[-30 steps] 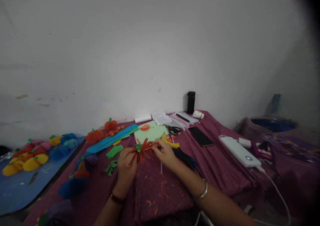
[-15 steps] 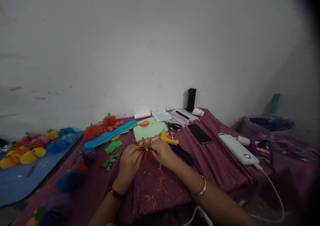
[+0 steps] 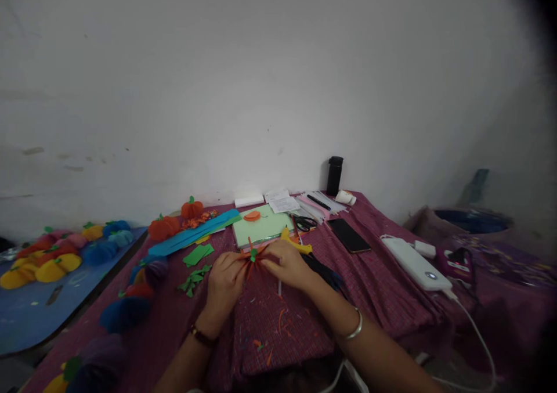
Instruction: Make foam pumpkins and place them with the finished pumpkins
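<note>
Between my hands is an orange paper pumpkin [image 3: 250,270], its folds fanned out around a small green stem [image 3: 253,254]. My left hand [image 3: 225,280] pinches its left side with closed fingers. On the right side, my right hand [image 3: 286,263] grips the folds between thumb and fingers. Just beyond my right hand lies a yellow glue gun [image 3: 296,244], partly hidden by that hand. Green paper leaf scraps [image 3: 194,280] and green paper pieces [image 3: 198,255] lie left of my left hand.
Finished paper pumpkins [image 3: 58,268] crowd a blue board at left. Blue paper strips [image 3: 195,233], a light green book [image 3: 261,229], scissors [image 3: 304,223], a phone [image 3: 348,234], a white power bank [image 3: 415,262] and a black bottle [image 3: 334,176] rest on the cloth-covered table.
The orange pumpkin has turned or tilted slightly between my hands, its folds showing less spread toward me. My right-hand fingers have shifted a little on it.
</note>
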A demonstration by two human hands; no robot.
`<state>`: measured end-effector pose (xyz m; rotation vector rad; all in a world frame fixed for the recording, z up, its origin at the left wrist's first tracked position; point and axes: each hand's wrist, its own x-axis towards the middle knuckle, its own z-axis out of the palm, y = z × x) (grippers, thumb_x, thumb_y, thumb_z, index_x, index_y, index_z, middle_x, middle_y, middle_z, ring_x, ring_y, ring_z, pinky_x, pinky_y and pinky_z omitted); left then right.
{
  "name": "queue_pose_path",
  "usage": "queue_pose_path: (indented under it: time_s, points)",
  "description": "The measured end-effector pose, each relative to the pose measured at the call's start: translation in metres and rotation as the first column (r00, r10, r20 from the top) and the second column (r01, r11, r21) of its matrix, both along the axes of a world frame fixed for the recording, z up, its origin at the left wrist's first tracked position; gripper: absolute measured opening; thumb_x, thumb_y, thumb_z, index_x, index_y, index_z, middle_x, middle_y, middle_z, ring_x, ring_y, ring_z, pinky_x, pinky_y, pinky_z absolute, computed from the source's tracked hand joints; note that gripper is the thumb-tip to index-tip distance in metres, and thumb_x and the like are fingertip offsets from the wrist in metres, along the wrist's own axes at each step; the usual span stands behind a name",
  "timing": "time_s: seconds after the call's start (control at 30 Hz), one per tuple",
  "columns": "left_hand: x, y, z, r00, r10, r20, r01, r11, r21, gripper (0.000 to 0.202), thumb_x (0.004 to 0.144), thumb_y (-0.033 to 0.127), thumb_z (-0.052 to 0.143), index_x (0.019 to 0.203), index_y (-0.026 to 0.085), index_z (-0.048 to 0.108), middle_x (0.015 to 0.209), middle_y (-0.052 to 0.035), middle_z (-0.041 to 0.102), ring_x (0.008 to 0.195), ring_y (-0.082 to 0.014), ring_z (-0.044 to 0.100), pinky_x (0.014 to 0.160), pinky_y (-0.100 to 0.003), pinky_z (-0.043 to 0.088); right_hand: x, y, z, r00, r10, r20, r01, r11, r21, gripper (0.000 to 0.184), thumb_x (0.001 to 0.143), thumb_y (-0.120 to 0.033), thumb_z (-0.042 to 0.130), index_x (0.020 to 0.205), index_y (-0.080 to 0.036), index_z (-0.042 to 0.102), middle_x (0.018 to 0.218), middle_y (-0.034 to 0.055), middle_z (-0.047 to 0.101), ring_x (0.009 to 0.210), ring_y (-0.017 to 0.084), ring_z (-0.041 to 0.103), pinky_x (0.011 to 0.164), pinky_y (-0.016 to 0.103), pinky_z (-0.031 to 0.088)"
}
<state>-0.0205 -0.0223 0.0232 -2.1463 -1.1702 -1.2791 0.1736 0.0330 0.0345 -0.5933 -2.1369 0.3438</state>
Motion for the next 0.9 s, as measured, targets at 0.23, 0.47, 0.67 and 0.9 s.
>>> queue_pose_path:
  time_s: [0.23, 0.47, 0.67, 0.9]
  points:
    - [-0.0011, -0.0020, 0.0049, 1.000, 0.018, 0.016, -0.018, 0.998, 0.053, 0.012, 0.088, 0.011, 0.054, 0.084, 0.018, 0.064, 0.085, -0.0024, 0.066, 0.083, -0.0167, 0.059, 0.078, -0.036, 0.050, 0.0040, 0.0086, -0.0014, 0.962, -0.063, -0.265, -0.046, 0.922, -0.385, 0.033, 0.095, -0.024, 0.040, 0.124, -0.017, 0.053, 0.076, 0.0013, 0.068, 0.073, 0.015, 0.063, 0.071, 0.027, 0.046]
    - [-0.0018, -0.0017, 0.0036, 1.000, -0.005, 0.015, 0.004, 0.998, 0.057, 0.012, 0.086, 0.012, 0.056, 0.087, 0.021, 0.064, 0.087, -0.0018, 0.066, 0.084, -0.0176, 0.059, 0.078, -0.036, 0.051, 0.0037, 0.0065, 0.0051, 0.985, -0.101, -0.142, 0.055, 0.952, -0.300, 0.031, 0.089, -0.015, 0.045, 0.113, -0.016, 0.065, 0.088, 0.0040, 0.072, 0.078, 0.015, 0.064, 0.073, 0.027, 0.047]
    - [-0.0047, -0.0024, 0.0011, 1.000, -0.002, 0.000, 0.002, 1.000, 0.019, 0.011, 0.088, 0.013, 0.055, 0.089, 0.020, 0.064, 0.089, -0.0040, 0.066, 0.086, -0.0176, 0.059, 0.079, -0.036, 0.050, 0.0039, 0.0059, 0.0069, 0.983, -0.131, -0.132, 0.092, 0.959, -0.268, 0.029, 0.087, -0.013, 0.049, 0.108, -0.018, 0.068, 0.093, 0.0032, 0.073, 0.082, 0.015, 0.065, 0.076, 0.026, 0.048]
    - [-0.0029, -0.0023, 0.0025, 0.999, 0.031, -0.010, -0.031, 0.999, 0.033, 0.011, 0.086, 0.012, 0.056, 0.088, 0.018, 0.064, 0.087, -0.0047, 0.066, 0.083, -0.0183, 0.060, 0.076, -0.035, 0.050, 0.0015, 0.0106, 0.0008, 0.981, -0.147, -0.126, 0.110, 0.958, -0.263, 0.029, 0.087, -0.015, 0.050, 0.110, -0.018, 0.068, 0.099, 0.0050, 0.073, 0.086, 0.016, 0.066, 0.078, 0.028, 0.049]
